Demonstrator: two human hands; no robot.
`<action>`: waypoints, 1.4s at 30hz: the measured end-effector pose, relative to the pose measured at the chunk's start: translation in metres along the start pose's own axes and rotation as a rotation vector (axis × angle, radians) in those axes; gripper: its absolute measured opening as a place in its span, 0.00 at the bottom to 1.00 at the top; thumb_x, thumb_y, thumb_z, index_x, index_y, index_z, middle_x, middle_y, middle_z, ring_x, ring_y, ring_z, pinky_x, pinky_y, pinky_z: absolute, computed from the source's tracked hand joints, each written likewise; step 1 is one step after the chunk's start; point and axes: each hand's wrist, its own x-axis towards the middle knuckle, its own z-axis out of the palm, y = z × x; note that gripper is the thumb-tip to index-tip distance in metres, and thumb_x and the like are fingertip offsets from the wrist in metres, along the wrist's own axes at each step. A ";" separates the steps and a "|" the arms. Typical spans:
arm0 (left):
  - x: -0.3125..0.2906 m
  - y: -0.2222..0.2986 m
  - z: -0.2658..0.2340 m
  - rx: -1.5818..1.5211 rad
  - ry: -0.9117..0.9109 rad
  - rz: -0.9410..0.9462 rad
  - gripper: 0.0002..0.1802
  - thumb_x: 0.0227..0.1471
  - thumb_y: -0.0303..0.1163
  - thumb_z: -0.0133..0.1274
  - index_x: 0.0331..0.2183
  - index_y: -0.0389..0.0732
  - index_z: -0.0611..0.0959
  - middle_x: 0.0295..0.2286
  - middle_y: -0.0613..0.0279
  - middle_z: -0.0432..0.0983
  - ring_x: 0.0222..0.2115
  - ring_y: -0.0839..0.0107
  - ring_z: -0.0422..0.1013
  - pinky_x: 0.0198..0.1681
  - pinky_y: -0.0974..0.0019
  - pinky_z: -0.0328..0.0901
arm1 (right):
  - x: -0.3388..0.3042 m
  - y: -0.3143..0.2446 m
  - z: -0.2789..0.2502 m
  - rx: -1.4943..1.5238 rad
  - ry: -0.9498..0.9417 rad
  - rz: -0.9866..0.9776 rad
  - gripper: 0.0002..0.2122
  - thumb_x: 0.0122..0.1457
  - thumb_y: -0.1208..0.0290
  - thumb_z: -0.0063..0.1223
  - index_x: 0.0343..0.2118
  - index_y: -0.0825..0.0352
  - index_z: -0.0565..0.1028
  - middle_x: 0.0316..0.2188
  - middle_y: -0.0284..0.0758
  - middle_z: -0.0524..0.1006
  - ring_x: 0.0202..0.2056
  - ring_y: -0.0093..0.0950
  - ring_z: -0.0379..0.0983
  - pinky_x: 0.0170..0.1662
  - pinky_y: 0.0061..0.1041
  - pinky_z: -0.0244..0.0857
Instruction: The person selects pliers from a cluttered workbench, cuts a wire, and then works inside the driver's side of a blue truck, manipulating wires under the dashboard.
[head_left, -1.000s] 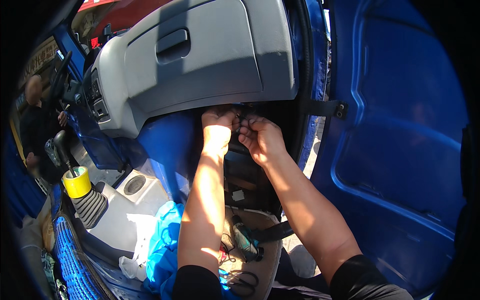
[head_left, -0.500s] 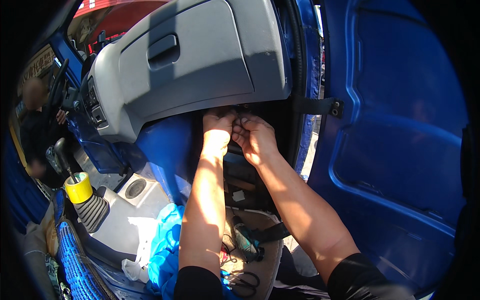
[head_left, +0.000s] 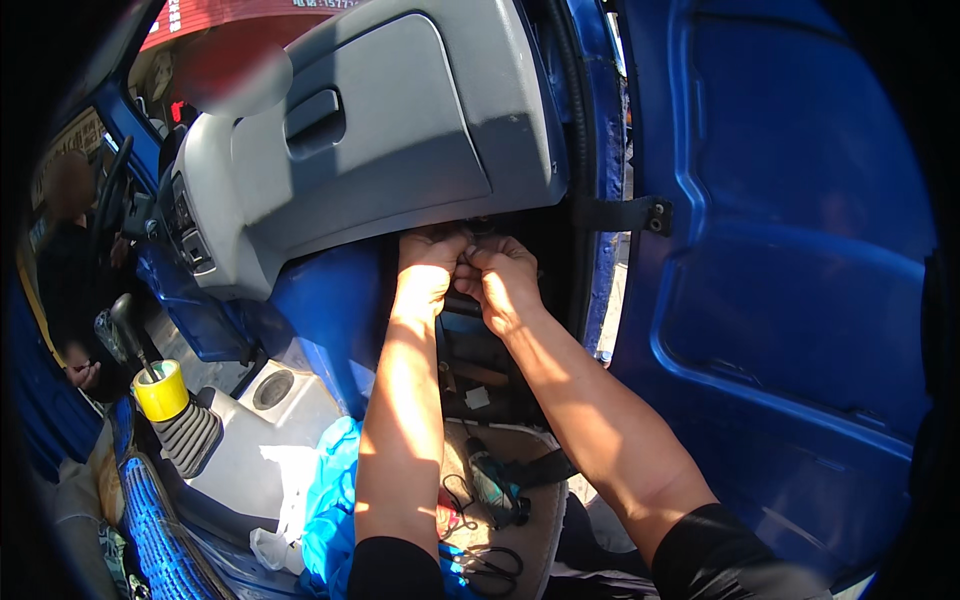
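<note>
Both my hands are up against the lower edge of a grey dashboard (head_left: pixel 400 130) with a closed glove box. My left hand (head_left: pixel 426 264) is closed, its fingertips reaching into the shadow beneath that edge. Close beside it, my right hand (head_left: pixel 508 284) pinches with thumb and forefinger, the other fingers curled. The two hands nearly touch at the fingertips. Whatever they grip is too small and dark to make out. Behind them lies the dark open footwell (head_left: pixel 470 345).
At right stands a blue door (head_left: pixel 800 330) with a black check strap (head_left: pixel 625 214). Below my forearms, a power tool (head_left: pixel 492 482) and dark cords lie on a tan surface, beside blue cloth (head_left: pixel 333 480). Left are a gear lever (head_left: pixel 127 318), yellow tape roll (head_left: pixel 160 392) and another person (head_left: pixel 75 260).
The view has shifted slightly, so the dashboard sits a little further left and lower. My hands stay together under its edge, fingers slightly repositioned. The other person's lower hand shows more clearly.
</note>
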 end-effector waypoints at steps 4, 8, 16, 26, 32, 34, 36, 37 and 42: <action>0.004 -0.002 0.004 0.087 0.087 -0.042 0.15 0.40 0.18 0.55 0.36 0.30 0.79 0.29 0.57 0.77 0.25 0.74 0.72 0.27 0.70 0.68 | -0.002 -0.002 0.001 -0.012 0.006 -0.005 0.03 0.56 0.82 0.51 0.33 0.72 0.70 0.25 0.36 0.75 0.21 0.20 0.72 0.23 0.18 0.71; 0.014 -0.011 0.008 0.118 0.155 0.153 0.19 0.36 0.18 0.56 0.36 0.30 0.79 0.29 0.55 0.77 0.23 0.70 0.72 0.25 0.67 0.68 | -0.015 0.003 -0.015 -0.268 -0.056 -0.043 0.03 0.58 0.80 0.52 0.35 0.71 0.71 0.26 0.35 0.76 0.24 0.22 0.74 0.26 0.19 0.71; 0.022 -0.020 0.002 0.048 0.070 0.063 0.15 0.37 0.14 0.55 0.34 0.30 0.79 0.27 0.54 0.75 0.23 0.66 0.73 0.25 0.68 0.69 | -0.122 0.065 -0.127 -0.911 -0.401 -0.041 0.07 0.52 0.75 0.59 0.31 0.72 0.74 0.23 0.39 0.77 0.26 0.25 0.74 0.32 0.26 0.67; 0.031 -0.030 0.007 0.157 0.171 0.070 0.18 0.31 0.22 0.53 0.33 0.32 0.79 0.24 0.53 0.76 0.25 0.64 0.73 0.27 0.65 0.65 | -0.182 0.113 -0.178 -1.175 -0.512 0.084 0.06 0.52 0.72 0.61 0.30 0.68 0.77 0.22 0.39 0.79 0.23 0.29 0.76 0.28 0.28 0.68; 0.031 -0.023 0.012 0.146 0.203 -0.025 0.20 0.37 0.28 0.55 0.38 0.33 0.80 0.26 0.50 0.79 0.28 0.64 0.76 0.29 0.64 0.67 | -0.172 0.114 -0.184 -1.028 -0.512 0.169 0.07 0.52 0.73 0.62 0.31 0.69 0.77 0.26 0.38 0.80 0.26 0.26 0.76 0.31 0.27 0.68; 0.030 -0.021 0.012 0.100 0.185 -0.043 0.17 0.40 0.29 0.55 0.36 0.33 0.81 0.23 0.52 0.78 0.25 0.65 0.76 0.26 0.64 0.66 | -0.171 0.112 -0.184 -1.074 -0.525 0.164 0.07 0.52 0.74 0.62 0.32 0.70 0.77 0.27 0.38 0.80 0.27 0.25 0.76 0.32 0.26 0.69; 0.029 -0.021 0.014 0.056 0.157 -0.035 0.16 0.42 0.29 0.54 0.36 0.33 0.81 0.22 0.54 0.78 0.23 0.67 0.75 0.25 0.64 0.65 | -0.170 0.111 -0.185 -1.123 -0.526 0.152 0.08 0.52 0.73 0.62 0.33 0.70 0.77 0.27 0.39 0.80 0.28 0.25 0.76 0.32 0.26 0.69; 0.029 -0.021 0.015 0.030 0.160 -0.040 0.15 0.42 0.29 0.54 0.35 0.33 0.81 0.21 0.55 0.78 0.22 0.67 0.74 0.24 0.64 0.65 | -0.170 0.110 -0.186 -1.115 -0.529 0.158 0.08 0.52 0.73 0.61 0.33 0.70 0.77 0.27 0.39 0.80 0.28 0.25 0.76 0.33 0.26 0.69; 0.030 -0.022 0.018 -0.017 0.205 0.009 0.10 0.41 0.25 0.53 0.30 0.32 0.80 0.16 0.59 0.72 0.15 0.72 0.68 0.19 0.67 0.59 | -0.168 0.108 -0.189 -1.064 -0.504 0.250 0.08 0.53 0.73 0.60 0.33 0.71 0.78 0.27 0.39 0.80 0.27 0.25 0.76 0.33 0.26 0.69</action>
